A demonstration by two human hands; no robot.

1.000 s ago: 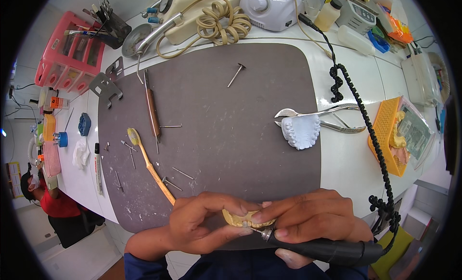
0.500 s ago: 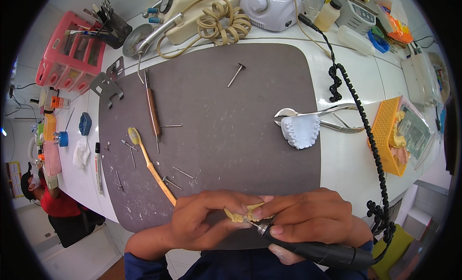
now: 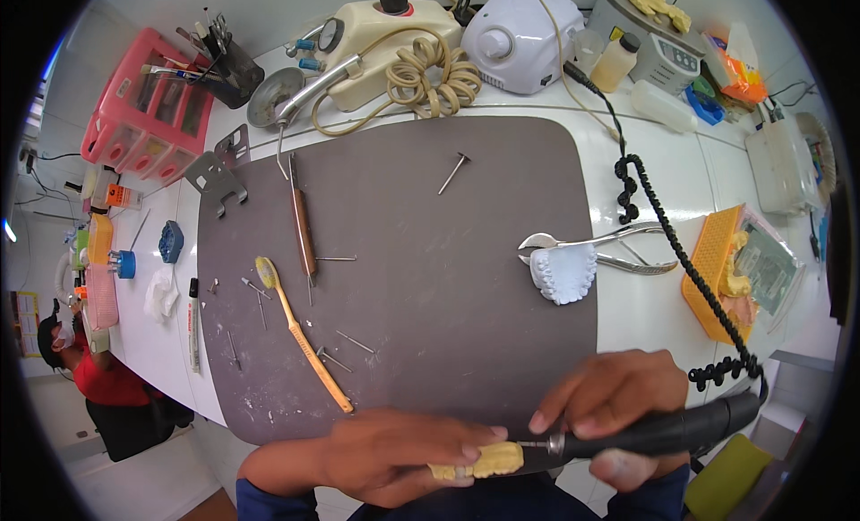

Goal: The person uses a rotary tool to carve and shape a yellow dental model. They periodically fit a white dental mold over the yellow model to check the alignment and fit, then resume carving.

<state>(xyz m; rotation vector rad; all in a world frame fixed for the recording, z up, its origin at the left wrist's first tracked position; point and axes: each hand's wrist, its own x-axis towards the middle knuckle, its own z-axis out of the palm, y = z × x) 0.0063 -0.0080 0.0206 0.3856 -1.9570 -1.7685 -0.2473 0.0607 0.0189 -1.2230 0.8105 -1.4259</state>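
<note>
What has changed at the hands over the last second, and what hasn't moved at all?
Both hands dropped toward the picture's lower edge. The right hand drew a little away, so the black handpiece tip now meets the yellow dental cast from the side. The left hand still grips the cast. The white cast, toothbrush and mat stayed put.

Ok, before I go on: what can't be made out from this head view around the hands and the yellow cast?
- Yellow dental cast: the left hand wraps it, so its underside and far end are hidden.
- Bur tip of the black handpiece: too small and blurred to tell whether it touches the cast.
- Right hand: its palm and lower fingers are hidden behind the handpiece.
- Both forearms: cut off by the lower edge.
</note>
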